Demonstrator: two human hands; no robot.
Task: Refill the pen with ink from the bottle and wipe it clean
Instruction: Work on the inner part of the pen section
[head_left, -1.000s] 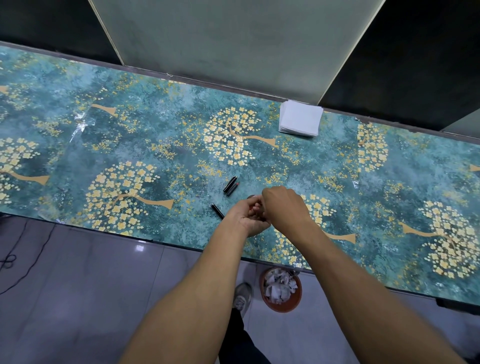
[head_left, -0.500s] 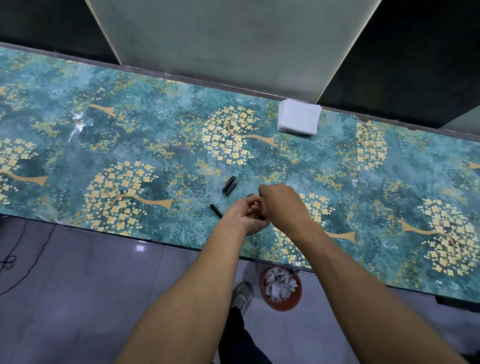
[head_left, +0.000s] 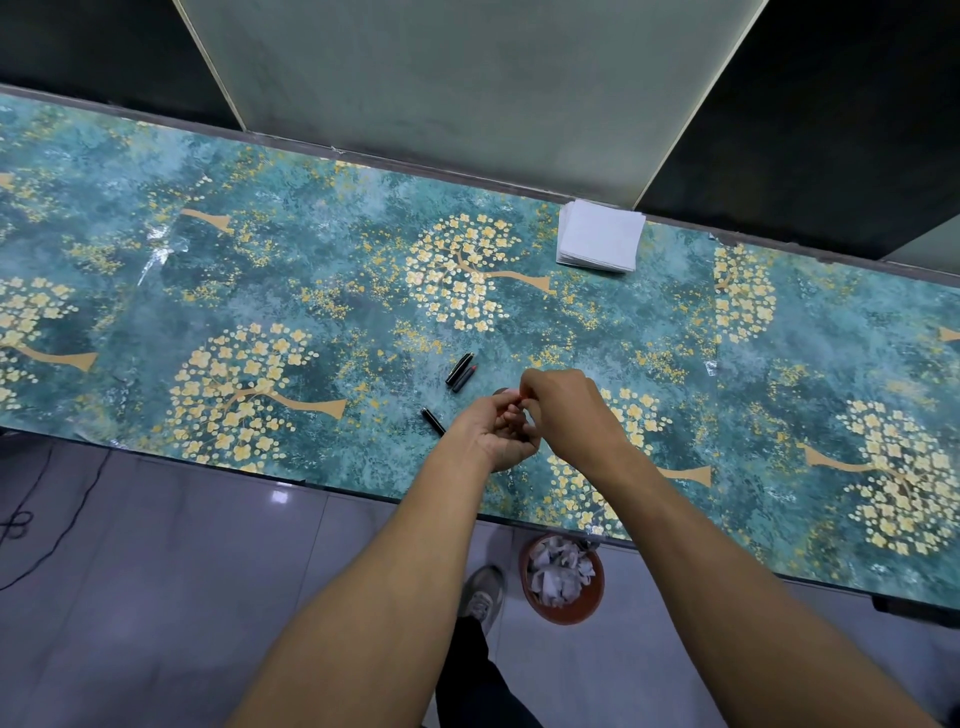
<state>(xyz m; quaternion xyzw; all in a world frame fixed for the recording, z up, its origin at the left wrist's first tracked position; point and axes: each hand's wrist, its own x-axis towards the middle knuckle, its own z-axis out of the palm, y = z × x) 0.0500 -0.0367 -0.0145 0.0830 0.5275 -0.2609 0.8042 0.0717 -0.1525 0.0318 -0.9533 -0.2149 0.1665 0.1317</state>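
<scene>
My left hand (head_left: 493, 434) and my right hand (head_left: 563, 410) meet just above the table, near its front edge. Both are closed on a small pen part; only a reddish bit (head_left: 523, 397) shows between the fingertips. A dark round object (head_left: 500, 391), perhaps the ink bottle, peeks out behind my left fingers and is mostly hidden. Two black pen pieces (head_left: 460, 371) lie side by side just beyond my hands, one with a red end. A third black pen piece (head_left: 433, 421) lies left of my left hand.
A stack of white tissues (head_left: 600, 243) sits at the table's far edge, right of centre. Under the front edge, a red bin (head_left: 563, 605) full of crumpled paper stands on the floor by my shoe (head_left: 482, 592). A wall panel (head_left: 467, 78) rises behind the teal flowered table (head_left: 260, 291).
Both hands stay joined at the same spot; the fingers shift only slightly around the small part. The pen pieces on the table have not moved.
</scene>
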